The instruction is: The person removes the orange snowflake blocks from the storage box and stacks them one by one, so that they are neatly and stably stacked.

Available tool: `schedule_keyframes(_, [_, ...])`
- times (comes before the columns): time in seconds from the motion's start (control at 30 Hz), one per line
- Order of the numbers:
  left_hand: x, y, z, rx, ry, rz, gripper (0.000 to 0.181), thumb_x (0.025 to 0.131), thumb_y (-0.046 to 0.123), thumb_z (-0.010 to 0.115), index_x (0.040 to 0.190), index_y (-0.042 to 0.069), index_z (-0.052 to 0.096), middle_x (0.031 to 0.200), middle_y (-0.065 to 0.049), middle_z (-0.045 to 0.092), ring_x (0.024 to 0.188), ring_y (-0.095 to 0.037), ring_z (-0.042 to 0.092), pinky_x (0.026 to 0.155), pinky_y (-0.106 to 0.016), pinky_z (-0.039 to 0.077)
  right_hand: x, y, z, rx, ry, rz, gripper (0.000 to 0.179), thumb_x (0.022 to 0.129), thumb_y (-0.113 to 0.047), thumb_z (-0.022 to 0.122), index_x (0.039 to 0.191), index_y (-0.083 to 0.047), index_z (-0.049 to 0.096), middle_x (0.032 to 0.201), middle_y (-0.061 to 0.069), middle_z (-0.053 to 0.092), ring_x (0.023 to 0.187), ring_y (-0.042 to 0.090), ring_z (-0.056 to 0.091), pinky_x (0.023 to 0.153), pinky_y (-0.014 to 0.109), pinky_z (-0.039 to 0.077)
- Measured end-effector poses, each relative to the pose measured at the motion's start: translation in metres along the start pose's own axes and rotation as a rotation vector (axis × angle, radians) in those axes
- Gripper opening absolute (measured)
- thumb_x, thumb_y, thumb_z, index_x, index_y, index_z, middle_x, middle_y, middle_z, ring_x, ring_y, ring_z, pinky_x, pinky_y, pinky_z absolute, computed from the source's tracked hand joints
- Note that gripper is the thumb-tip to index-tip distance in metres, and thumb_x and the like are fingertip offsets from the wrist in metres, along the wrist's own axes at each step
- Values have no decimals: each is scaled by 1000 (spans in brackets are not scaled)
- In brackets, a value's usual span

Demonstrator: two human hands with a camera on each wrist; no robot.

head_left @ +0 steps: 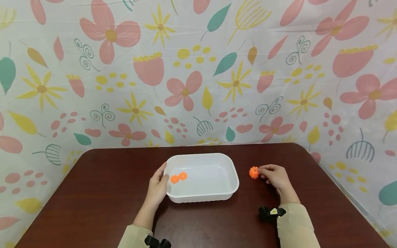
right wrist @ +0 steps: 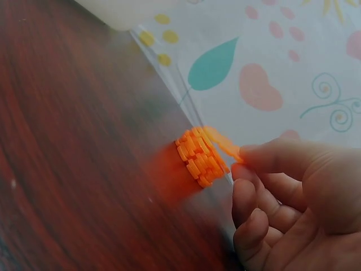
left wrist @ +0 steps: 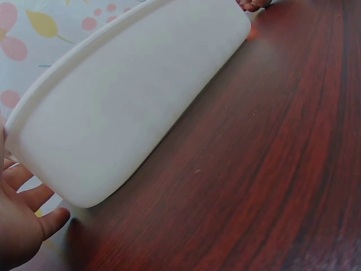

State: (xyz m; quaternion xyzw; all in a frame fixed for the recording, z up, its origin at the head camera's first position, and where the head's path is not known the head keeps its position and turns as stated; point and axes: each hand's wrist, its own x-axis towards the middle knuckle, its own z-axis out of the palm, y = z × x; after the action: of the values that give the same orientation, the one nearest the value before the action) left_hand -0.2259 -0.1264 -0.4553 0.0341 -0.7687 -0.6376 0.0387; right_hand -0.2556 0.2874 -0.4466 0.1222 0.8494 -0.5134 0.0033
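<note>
A white plastic tray (head_left: pixel 201 198) stands on the dark wooden table. My left hand (head_left: pixel 157 186) holds its left end, the thumb at the rim; in the left wrist view the fingers (left wrist: pixel 36 197) spread around that end. Two orange toothed discs (head_left: pixel 179 177) lie inside the tray, near the left hand. Right of the tray is a stack of orange toothed discs (right wrist: pixel 200 161). My right hand (head_left: pixel 274 175) pinches one orange disc (right wrist: pixel 223 145) between thumb and finger; it tilts up at the top of the stack.
Brown tabletop (head_left: pixel 102 203) surrounds the tray and the stack. A white cloth (head_left: pixel 192 120) with printed flowers and leaves hangs behind the table and along its sides. A black wrist device (head_left: pixel 270 213) sits at the right sleeve, another (head_left: pixel 158 242) at the left.
</note>
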Motion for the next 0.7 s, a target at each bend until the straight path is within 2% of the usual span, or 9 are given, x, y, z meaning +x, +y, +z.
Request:
schedule_keyframes(0.27, [1, 1, -1, 1, 1, 0, 49, 97, 16, 42, 146, 17, 38, 148, -14, 39, 124, -29, 48, 95, -43, 49, 0, -3, 0, 6, 0, 5, 35, 90, -24, 63, 110, 3, 65, 83, 0, 65, 72, 11, 58, 60, 27, 52])
schedule_keyframes(0.43, [3, -1, -1, -22, -2, 12, 49, 97, 14, 42, 146, 15, 38, 145, -17, 42, 119, -30, 52, 90, -40, 52, -1, -7, -1, 5, 16, 0, 38, 91, -28, 61, 113, 3, 63, 84, 1, 65, 73, 12, 58, 61, 26, 52])
schedule_keyframes(0.53, [3, -3, 0, -39, -2, 22, 49, 97, 12, 41, 145, 13, 38, 143, -18, 44, 115, -30, 54, 87, -37, 53, -3, -9, -4, 25, 32, -16, 43, 90, -34, 62, 116, 1, 61, 85, 0, 66, 75, 11, 60, 62, 27, 52])
schedule_keyframes(0.7, [3, -6, 0, -33, -2, 24, 48, 97, 13, 42, 145, 13, 38, 144, -18, 43, 118, -30, 53, 90, -38, 52, -6, -15, -4, 94, 33, -73, 50, 88, -39, 64, 117, 1, 59, 85, -8, 66, 78, 9, 64, 65, 28, 54])
